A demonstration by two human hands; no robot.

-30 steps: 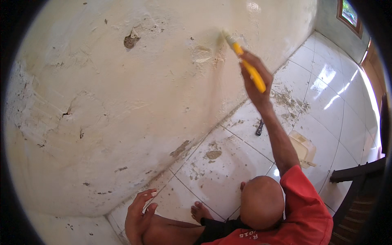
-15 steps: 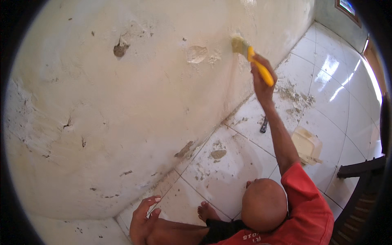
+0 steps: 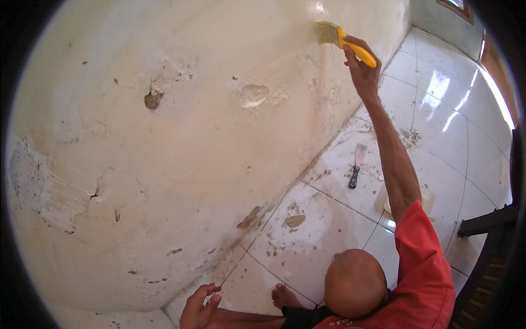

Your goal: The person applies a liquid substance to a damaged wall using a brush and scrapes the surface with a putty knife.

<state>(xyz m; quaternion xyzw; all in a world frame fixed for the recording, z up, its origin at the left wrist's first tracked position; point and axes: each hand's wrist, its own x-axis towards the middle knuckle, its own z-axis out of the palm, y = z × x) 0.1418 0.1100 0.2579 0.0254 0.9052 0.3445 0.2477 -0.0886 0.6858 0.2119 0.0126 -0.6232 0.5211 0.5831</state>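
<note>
My right hand (image 3: 361, 66) grips a yellow-handled paintbrush (image 3: 356, 50), its bristles against the pale, pitted wall (image 3: 208, 142) near a glossy patch high on it. My left hand (image 3: 200, 304) is low by the wall's foot, holding nothing, fingers loosely curved and apart. A scraper (image 3: 356, 170) with a black handle lies on the tiled floor beside the wall. A cream plastic container (image 3: 424, 211) is partly hidden behind my right arm. My bent knee (image 3: 355, 282) and bare foot (image 3: 285, 296) show at the bottom.
White floor tiles (image 3: 438, 131) run along the wall, with plaster debris (image 3: 296, 220) scattered on them. A dark wooden piece of furniture (image 3: 482, 219) stands at the right. A wooden-framed window (image 3: 457, 8) and a wooden door (image 3: 498, 88) are at the upper right.
My right hand and brush have moved up and to the right in the picture, after dipping slightly down the wall. The view has shifted, showing more of the scraper. My left hand stays low.
</note>
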